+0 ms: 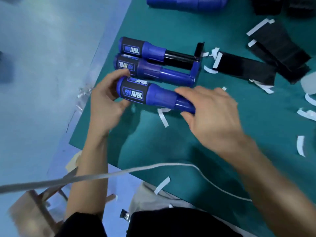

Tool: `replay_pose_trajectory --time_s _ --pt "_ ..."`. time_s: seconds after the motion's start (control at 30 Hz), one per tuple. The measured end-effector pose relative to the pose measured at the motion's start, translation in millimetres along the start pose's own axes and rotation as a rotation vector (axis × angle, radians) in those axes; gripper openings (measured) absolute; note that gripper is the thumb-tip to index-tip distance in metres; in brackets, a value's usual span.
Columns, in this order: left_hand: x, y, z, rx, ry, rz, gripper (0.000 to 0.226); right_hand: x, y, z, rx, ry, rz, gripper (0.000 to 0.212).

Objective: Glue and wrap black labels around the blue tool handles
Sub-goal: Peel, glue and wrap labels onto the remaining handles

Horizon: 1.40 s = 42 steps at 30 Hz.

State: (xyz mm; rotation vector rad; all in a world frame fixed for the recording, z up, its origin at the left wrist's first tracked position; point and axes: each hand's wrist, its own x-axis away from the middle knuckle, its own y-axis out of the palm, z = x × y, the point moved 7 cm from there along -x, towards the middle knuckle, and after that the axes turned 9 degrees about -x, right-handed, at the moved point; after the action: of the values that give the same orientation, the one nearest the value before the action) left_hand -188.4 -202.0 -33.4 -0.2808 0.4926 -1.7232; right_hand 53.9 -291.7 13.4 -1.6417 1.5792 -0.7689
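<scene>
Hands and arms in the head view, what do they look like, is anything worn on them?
The left hand and right hand are bare: no gloves, rings or watch show. The left forearm and right forearm are uncovered too, with no markings. Black fabric meets the left arm at the bottom edge; whether it is a sleeve cannot be told.

Three blue tool handles (150,69) in a row at centre, each bearing one black PRO TAPER label (132,94). More blue parts (186,2) at 12 o'clock, blurred, number unclear. Loose black label strips (244,70) at 2 o'clock overlap, so their count is unclear. White backing slips (163,117), 1 to 6 o'clock: at least ten. Two hands: left hand (104,100), right hand (212,110). One white cord (95,177), 7 o'clock.
</scene>
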Motion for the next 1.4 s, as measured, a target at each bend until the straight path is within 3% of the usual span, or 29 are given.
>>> replay_pose_trajectory --time_s 0.17,0.33,0.5,0.77,0.93,1.07,1.23,1.4 --pt "12 -23 -39 -0.112 -0.132 0.124 0.073 -6 52 -22 0.194 -0.119 0.034 0.061" --pt "-3 -26 -21 -0.054 -0.037 0.118 0.064 -22 38 -19 0.252 -0.185 0.176 0.064" --pt "-59 -26 13 0.005 0.107 0.112 0.063 -72 11 -7 0.402 -0.081 0.246 0.064" --pt "-143 -11 18 -0.119 0.050 -0.031 0.062 -140 15 34 0.327 0.035 0.252 0.050" --pt "-177 0 0 -0.145 -0.146 -0.072 0.061 -172 33 43 0.315 0.011 0.185 0.058" --pt "-183 11 -15 -0.120 -0.308 -0.127 0.055 -181 39 45 0.260 -0.021 0.118 0.049" --pt "-178 13 -19 -0.064 -0.354 -0.077 0.043 -170 45 47 0.295 -0.092 0.040 0.056" --pt "-179 22 -9 -0.464 -0.267 -0.186 0.047 -177 43 69 0.333 0.010 -0.107 0.078"
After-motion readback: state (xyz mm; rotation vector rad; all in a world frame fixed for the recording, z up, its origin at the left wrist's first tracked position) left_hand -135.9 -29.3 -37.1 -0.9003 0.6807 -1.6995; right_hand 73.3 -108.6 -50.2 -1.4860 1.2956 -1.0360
